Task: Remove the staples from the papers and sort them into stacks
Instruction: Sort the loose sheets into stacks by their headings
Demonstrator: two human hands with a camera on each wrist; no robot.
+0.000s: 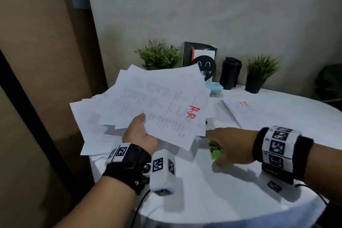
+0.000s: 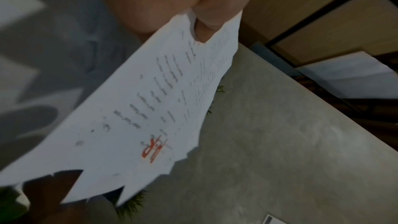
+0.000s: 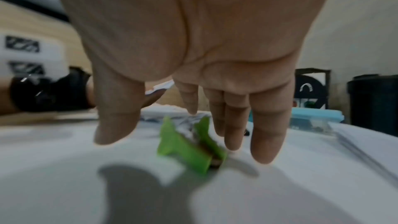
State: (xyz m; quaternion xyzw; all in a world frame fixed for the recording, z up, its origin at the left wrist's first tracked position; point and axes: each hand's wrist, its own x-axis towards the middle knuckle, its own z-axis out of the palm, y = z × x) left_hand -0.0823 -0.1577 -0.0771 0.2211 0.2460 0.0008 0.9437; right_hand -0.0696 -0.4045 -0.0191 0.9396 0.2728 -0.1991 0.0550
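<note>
Loose sheets on table: a few white sheets (image 1: 87, 135) lay at the left edge of the round table (image 1: 240, 200), partly overhanging it, under the held bundle.
Left hand: the left hand (image 1: 139, 133) held a fanned bundle of papers (image 1: 157, 98) above the table, thumb on top, fingers curled beneath.
Papers: light and floppy, likely to sag and slide apart; the top sheet bore red "H.R". Judged best gripped near the bound corner, but no staple could be made out.
Staple remover: a green staple remover (image 3: 189, 149) sat on the table, just under the right hand.
Right hand: the right hand (image 1: 231, 146) hovered with fingers (image 3: 267, 134) straight and spread, holding nothing.
Remover handling: small, rigid, light; judged best pinched by its two green wings.
Sorted stack: a flat stack (image 1: 259, 113) marked in red lay at the right.
</note>
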